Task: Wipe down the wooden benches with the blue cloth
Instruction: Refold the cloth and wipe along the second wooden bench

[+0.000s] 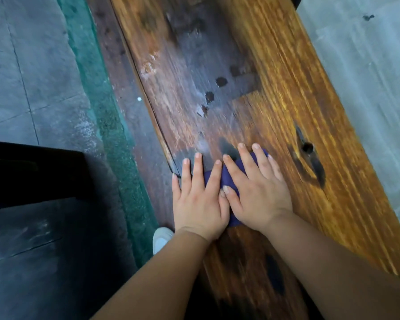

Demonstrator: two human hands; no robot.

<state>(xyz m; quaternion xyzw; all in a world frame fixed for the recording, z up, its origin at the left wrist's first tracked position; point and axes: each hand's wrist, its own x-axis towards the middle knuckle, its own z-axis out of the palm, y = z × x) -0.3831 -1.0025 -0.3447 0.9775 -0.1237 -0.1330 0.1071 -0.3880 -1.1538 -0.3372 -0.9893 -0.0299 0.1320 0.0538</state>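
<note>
- Head view, looking down: your left hand point(198, 199) and right hand point(256, 188) lie side by side, thumbs touching, both spread flat with fingers extended, pressing the blue cloth point(226, 179) onto the bench point(310, 107); neither hand is closed around it.
- Blue cloth: bunched beneath both palms near the bench's left side, showing only between the hands, past the right fingertips and at the wrist.
- Step in hand, as judged: a two-handed wiping stroke along the plank. Keep the palms level and the pressure even so the cloth does not roll out from under the fingers; follow the grain.
- Surface ahead: dull grey patch with dark spots point(221, 81) lies just beyond your fingertips and looks unwiped; it likely needs overlapping passes.
- Edges: the left little finger rests near the bench's left edge, beside a lower dark board point(134, 116); steer rightward to stay on the plank.
- Open room: bare wood extends forward and to the right, past a knot hole point(308, 147); the cloth may snag there.
- Below left: a white shoe point(161, 239) stands on the floor point(32, 77).
</note>
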